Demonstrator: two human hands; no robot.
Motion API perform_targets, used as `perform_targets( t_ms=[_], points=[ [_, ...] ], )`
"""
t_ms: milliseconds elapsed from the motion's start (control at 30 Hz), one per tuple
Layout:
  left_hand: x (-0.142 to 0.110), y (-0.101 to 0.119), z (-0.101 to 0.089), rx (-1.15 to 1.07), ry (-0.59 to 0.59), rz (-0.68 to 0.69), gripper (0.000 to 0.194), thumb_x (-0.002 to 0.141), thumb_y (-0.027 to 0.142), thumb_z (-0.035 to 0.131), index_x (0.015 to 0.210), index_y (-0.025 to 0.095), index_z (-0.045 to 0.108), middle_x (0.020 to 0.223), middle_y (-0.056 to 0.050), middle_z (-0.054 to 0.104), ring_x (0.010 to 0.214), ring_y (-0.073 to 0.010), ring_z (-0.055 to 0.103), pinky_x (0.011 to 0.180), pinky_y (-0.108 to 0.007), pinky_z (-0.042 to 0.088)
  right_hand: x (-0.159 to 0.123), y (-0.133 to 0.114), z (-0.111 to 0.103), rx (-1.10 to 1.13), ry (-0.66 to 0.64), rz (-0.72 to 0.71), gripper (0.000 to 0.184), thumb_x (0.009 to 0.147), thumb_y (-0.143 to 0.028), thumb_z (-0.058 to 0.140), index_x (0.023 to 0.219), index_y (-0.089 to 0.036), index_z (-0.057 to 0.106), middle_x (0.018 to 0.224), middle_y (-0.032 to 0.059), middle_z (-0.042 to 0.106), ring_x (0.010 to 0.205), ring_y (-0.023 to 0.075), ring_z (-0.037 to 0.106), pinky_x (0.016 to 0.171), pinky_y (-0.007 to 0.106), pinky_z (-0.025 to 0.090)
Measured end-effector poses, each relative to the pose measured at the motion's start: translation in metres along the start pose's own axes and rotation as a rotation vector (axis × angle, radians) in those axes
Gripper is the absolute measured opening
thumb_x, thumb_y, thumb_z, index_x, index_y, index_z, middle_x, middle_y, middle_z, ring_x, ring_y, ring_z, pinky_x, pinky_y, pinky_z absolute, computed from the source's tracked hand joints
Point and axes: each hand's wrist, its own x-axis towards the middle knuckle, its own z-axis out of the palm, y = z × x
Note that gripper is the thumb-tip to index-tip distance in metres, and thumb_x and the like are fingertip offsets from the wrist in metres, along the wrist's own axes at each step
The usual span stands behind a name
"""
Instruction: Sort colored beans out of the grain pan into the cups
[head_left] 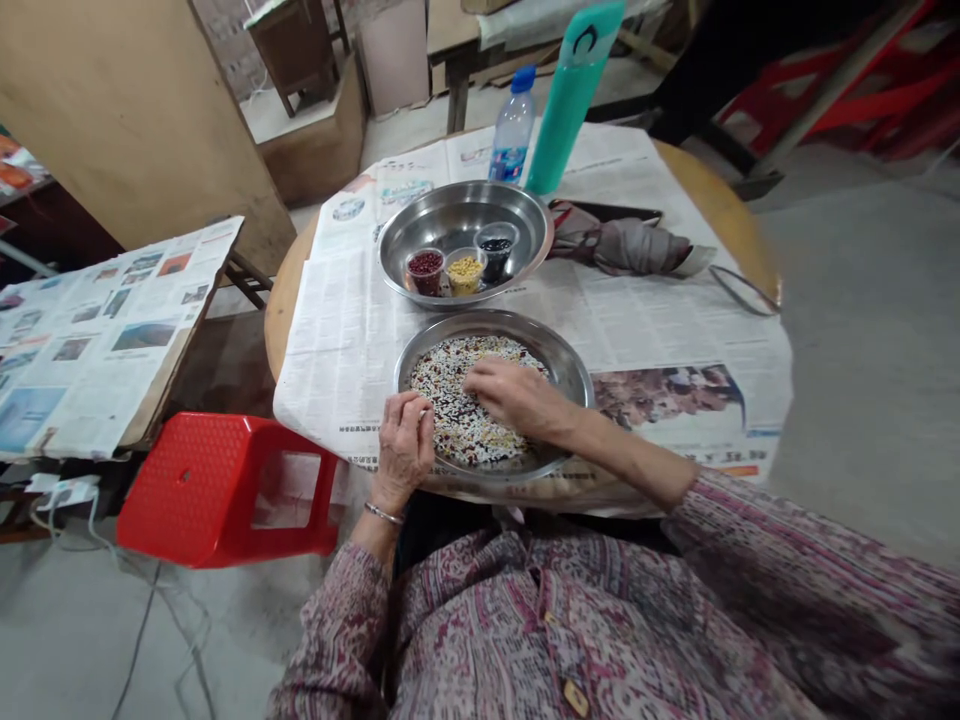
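A steel tray [571, 366] holding a spread of mixed white, dark and yellow grains [450, 385] sits at the near edge of a round table covered with newspaper. My right hand [514, 395] lies on the grains with fingers curled and pinched together, palm down. My left hand [403, 443] rests at the tray's left rim, fingers curled closed; what they hold, if anything, is hidden. Behind it a second steel tray [450, 215] carries three small clear cups: red beans [425, 270], yellow grains [465, 271] and black beans [495, 252].
A blue-capped water bottle [513, 128] and a tall green flask [571, 95] stand at the table's far side. A folded grey umbrella [626, 243] lies at the right. A red plastic stool [217, 485] stands at the left, beside a newspaper-covered bench [97, 330].
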Motion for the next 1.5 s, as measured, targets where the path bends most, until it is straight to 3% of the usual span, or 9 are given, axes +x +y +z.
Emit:
perform_targets(
  t_ms=[200,333,433,567,700,800,1100,1300,1500],
  points=[
    [0.001,-0.001,0.000,0.004,0.001,0.017,0.013,0.103,0.015,0.045,0.107,0.017,0.058,0.105,-0.009,0.060,0.104,-0.0195,0.057,0.096,-0.036,0.052,-0.011,0.012,0.001,-0.089,0.186,0.252,0.024,0.092,-0.021,0.057,0.111,-0.020,0.072,0.110,0.0115,0.071,0.105,0.0283,0.059,0.089,0.043,0.052],
    [0.003,0.001,-0.003,0.015,-0.027,0.024,0.010,0.102,0.016,0.048,0.106,0.018,0.057,0.104,-0.008,0.061,0.103,-0.0198,0.058,0.095,-0.037,0.053,-0.021,-0.007,-0.001,0.040,0.131,0.104,0.020,0.096,-0.025,0.056,0.107,-0.021,0.072,0.102,0.0081,0.073,0.100,0.0240,0.063,0.090,0.040,0.053],
    [0.010,0.006,-0.009,0.061,-0.111,0.006,0.012,0.100,0.017,0.052,0.111,0.019,0.057,0.109,-0.009,0.060,0.108,-0.0220,0.060,0.099,-0.040,0.054,-0.037,-0.014,-0.013,0.058,0.253,0.109,0.022,0.096,-0.022,0.055,0.111,-0.022,0.072,0.104,0.0073,0.074,0.100,0.0229,0.066,0.090,0.039,0.053],
    [0.029,0.007,-0.013,0.135,-0.327,-0.025,0.046,0.093,0.024,0.066,0.136,0.020,0.047,0.133,-0.014,0.053,0.129,-0.0285,0.053,0.111,-0.049,0.049,-0.059,-0.017,-0.022,-0.090,0.403,0.260,0.019,0.095,-0.023,0.055,0.102,-0.021,0.073,0.098,0.0072,0.076,0.092,0.0242,0.067,0.085,0.040,0.051],
    [0.058,0.000,-0.003,0.234,-0.593,-0.072,0.098,0.073,0.039,0.089,0.149,0.016,0.032,0.155,-0.023,0.034,0.144,-0.0407,0.037,0.117,-0.058,0.040,-0.066,-0.029,-0.015,-0.198,0.343,0.269,0.027,0.092,-0.022,0.057,0.066,-0.022,0.065,0.069,0.0032,0.071,0.075,0.0210,0.064,0.098,0.046,0.045],
    [0.079,-0.003,0.012,0.294,-0.717,-0.135,0.113,0.060,0.043,0.095,0.149,0.010,0.034,0.154,-0.027,0.034,0.141,-0.0449,0.039,0.116,-0.058,0.040,-0.064,-0.037,-0.006,-0.208,0.335,0.281,0.027,0.090,-0.020,0.056,0.064,-0.022,0.064,0.068,0.0019,0.071,0.074,0.0202,0.063,0.109,0.049,0.039],
    [0.084,0.008,0.039,0.020,-0.755,-0.135,0.034,0.082,0.013,0.073,0.114,0.016,0.062,0.110,-0.007,0.065,0.108,-0.0235,0.063,0.104,-0.040,0.050,-0.062,-0.036,0.002,-0.174,0.368,0.337,0.030,0.085,-0.013,0.054,0.108,-0.019,0.073,0.116,0.0089,0.073,0.113,0.0277,0.061,0.114,0.050,0.038],
    [0.059,0.032,0.031,-0.030,-0.735,-0.099,0.028,0.087,0.011,0.066,0.113,0.019,0.062,0.107,-0.006,0.066,0.102,-0.0220,0.066,0.100,-0.041,0.055,-0.064,-0.041,0.004,-0.069,0.498,0.386,0.037,0.082,-0.008,0.051,0.114,-0.019,0.066,0.124,0.0121,0.067,0.119,0.0294,0.057,0.113,0.051,0.040],
    [0.050,0.051,0.032,-0.032,-0.866,0.164,0.028,0.090,0.008,0.057,0.117,0.019,0.059,0.122,-0.008,0.063,0.120,-0.0224,0.060,0.110,-0.040,0.050,-0.069,-0.044,0.013,-0.014,0.596,0.411,0.028,0.086,-0.012,0.051,0.106,-0.026,0.065,0.107,0.0048,0.071,0.107,0.0268,0.061,0.116,0.057,0.032]
  ],
)
